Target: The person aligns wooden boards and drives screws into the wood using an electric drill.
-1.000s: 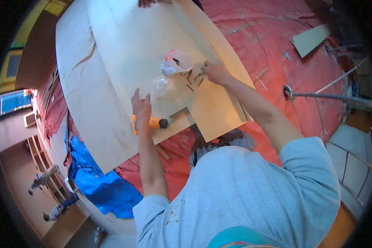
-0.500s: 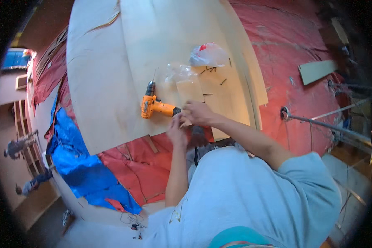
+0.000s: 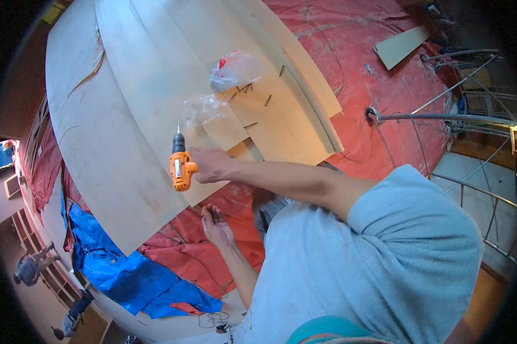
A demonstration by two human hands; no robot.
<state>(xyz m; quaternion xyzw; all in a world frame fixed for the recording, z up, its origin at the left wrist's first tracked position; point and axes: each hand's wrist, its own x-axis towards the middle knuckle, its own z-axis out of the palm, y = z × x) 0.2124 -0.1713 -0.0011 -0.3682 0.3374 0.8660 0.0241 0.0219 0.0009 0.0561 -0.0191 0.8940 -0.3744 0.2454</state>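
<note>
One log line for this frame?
right hand: grips orange drill, bit up | left hand: open, empty | plywood sheets: loose screws

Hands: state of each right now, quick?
Left hand: open, palm up, holding nothing.
Right hand: closed around the orange drill.

free: bare plywood sheets (image 3: 126, 132) left of drill (image 3: 181, 166) | blocked: plastic bags (image 3: 224, 86), loose screws (image 3: 258, 100) upper right

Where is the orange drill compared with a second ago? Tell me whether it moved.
Yes. The orange drill lay flat on the plywood sheets near their lower edge; now the right hand holds it lifted, bit pointing up toward the clear plastic bag.
</note>
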